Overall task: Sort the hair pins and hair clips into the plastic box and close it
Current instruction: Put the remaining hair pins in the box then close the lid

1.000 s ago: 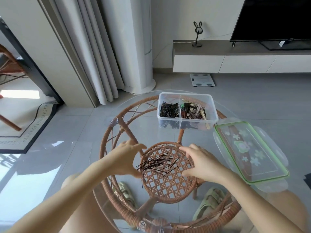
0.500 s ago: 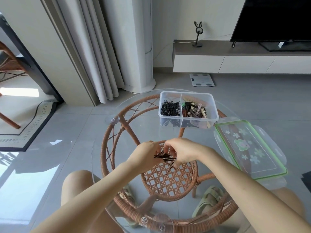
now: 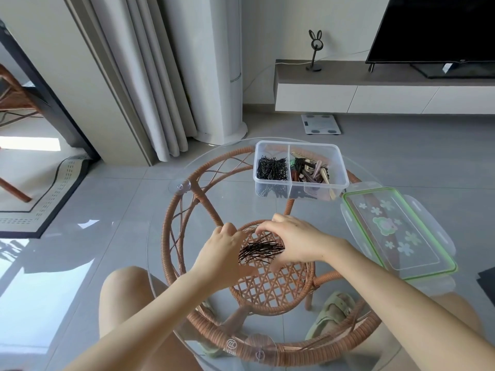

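Gathering: both hands cup a loose bundle of black hair pins (image 3: 261, 250) on the glass counter (image 3: 134, 236), over the woven rattan disc (image 3: 270, 285) seen through the glass.
Left hand (image 3: 223, 250): at 9 o'clock of the bundle, fingers curled and close together, thumb under the bundle's near edge, touching the pins.
Right hand (image 3: 294, 243): at 3 o'clock of the bundle, fingers bent down and arched over the pins' far side, tips resting on the glass; a firm pinch cannot be told.
Plastic box (image 3: 300, 172): clear, open, at 12 o'clock of the hands, well apart from them, near the counter's far edge.
Box left compartment: pile of black bobby pins (image 3: 272, 170).
Box right compartment: mixed hair clips (image 3: 310, 170), brown, pink, green, beige.
Lid (image 3: 396, 231): green-rimmed, flower print, lying flat at 2 o'clock of the hands, just beside the box's near right corner, off the box.
Under glass: rattan frame (image 3: 171, 236), green sandal (image 3: 332, 314), bare knee (image 3: 120, 290).
Background: TV (image 3: 439, 30) at 1 o'clock, curtain (image 3: 139, 76) at 11 o'clock.
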Demonstrator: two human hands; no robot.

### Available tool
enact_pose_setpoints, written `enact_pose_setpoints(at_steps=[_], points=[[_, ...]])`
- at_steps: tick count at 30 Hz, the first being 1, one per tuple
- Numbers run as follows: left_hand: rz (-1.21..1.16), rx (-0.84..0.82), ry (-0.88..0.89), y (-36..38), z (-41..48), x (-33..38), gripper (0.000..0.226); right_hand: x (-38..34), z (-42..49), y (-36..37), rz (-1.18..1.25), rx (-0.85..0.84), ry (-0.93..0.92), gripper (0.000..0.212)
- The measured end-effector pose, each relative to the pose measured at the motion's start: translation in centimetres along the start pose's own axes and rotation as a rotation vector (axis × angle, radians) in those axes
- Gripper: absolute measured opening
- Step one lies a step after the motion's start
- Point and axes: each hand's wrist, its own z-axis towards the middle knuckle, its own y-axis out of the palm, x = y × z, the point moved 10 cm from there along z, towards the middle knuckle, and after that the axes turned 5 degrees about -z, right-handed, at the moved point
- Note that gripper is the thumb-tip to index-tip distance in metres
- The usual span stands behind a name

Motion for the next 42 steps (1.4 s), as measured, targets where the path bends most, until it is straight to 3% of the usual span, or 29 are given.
enact_pose_setpoints(at_steps=[6, 13, 19, 28, 33, 36, 40, 42], points=[[-0.084, 0.005, -0.016, -0.3, 0.4, -0.2, 0.05, -1.2, 0.1, 0.2, -0.018, -0.024, -0.041, 0.024], [-0.123, -0.003, 0.011, -0.3, -0.1, -0.5, 0.046, -2.4, -0.1, 1.2, -0.212, 0.023, -0.125, 0.003], [-0.176, -0.005, 0.009, -0.6, -0.5, -0.8, 0.052, -0.6, -1.5, -0.3, -0.001, 0.073, -0.031, 0.02], [-0.168, 0.001, 0.081, -0.1, 0.8, 1.3, 0.041, 1.3, -3.4, -7.5, 0.184, 0.284, 0.033, 0.011], [-0.123, -0.034, 0.176, 0.7, 1.8, 3.1, 0.037, 2.3, -2.9, -12.0, 0.311, 0.444, 0.085, 0.018], [-0.073, -0.044, 0.217, 1.4, 2.4, 4.2, 0.041, 4.7, -1.2, -13.5, 0.348, 0.548, 0.246, 0.029], [-0.073, -0.053, 0.208, 2.2, 3.2, 4.9, 0.068, 8.2, 3.0, -13.1, 0.439, 0.572, 0.503, 0.029], [-0.05, -0.08, 0.198, 2.3, 3.6, 5.1, 0.062, 8.2, 4.6, -13.1, 0.38, 0.546, 0.566, 0.03]])
